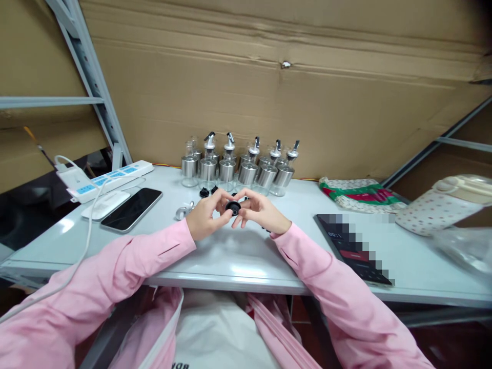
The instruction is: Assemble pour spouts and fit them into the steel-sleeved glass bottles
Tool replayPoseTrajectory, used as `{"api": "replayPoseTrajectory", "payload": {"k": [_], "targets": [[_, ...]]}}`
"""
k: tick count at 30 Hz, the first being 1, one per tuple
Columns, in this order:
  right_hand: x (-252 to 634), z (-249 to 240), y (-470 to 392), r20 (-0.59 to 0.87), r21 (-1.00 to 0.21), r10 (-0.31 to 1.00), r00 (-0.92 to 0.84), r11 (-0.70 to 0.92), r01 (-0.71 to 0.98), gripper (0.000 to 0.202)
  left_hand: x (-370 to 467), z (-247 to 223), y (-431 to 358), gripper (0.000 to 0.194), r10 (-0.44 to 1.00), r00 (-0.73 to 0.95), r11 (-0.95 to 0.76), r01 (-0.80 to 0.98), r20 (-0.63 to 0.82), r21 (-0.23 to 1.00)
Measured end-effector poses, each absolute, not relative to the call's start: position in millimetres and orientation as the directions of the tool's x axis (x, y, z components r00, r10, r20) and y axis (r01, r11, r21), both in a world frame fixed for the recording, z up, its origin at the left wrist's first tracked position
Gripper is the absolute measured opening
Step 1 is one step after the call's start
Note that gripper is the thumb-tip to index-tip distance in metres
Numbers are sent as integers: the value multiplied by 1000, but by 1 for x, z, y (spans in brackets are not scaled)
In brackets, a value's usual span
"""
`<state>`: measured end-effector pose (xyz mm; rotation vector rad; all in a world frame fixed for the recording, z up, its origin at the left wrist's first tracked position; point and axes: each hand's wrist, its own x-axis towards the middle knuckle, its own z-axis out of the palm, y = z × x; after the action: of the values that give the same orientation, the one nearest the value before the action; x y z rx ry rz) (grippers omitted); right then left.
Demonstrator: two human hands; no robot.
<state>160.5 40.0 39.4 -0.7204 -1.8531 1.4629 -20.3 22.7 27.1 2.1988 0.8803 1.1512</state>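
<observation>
Over the middle of the white table, my left hand and my right hand meet around a small round black stopper. Fingers and thumbs of both hands are closed on its rim, and its flat round side with a central hole faces me. Close to my left hand lies a silver pourer cap. Just behind the hands sit small black stoppers, partly hidden by my fingers. Farther back stand several glass bottles with steel sleeves; the front-left bottle has no pourer on it.
To the left are a black phone, a white power bank with a cable, and a power strip. To the right lie a dark tablet-like screen, a patterned cloth, a dotted tumbler and clear plastic.
</observation>
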Motion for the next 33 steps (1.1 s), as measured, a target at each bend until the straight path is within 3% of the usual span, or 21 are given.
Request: {"api": "replayPoseTrajectory", "payload": {"k": [17, 33], "targets": [[154, 35, 37, 154, -967, 769, -621, 245, 63, 27, -17, 29, 20, 20, 755, 431, -650, 401, 494, 645], [154, 39, 29, 269, -863, 745, -610, 468, 192, 21, -17, 23, 18, 19, 724, 423, -685, 355, 544, 636]]}}
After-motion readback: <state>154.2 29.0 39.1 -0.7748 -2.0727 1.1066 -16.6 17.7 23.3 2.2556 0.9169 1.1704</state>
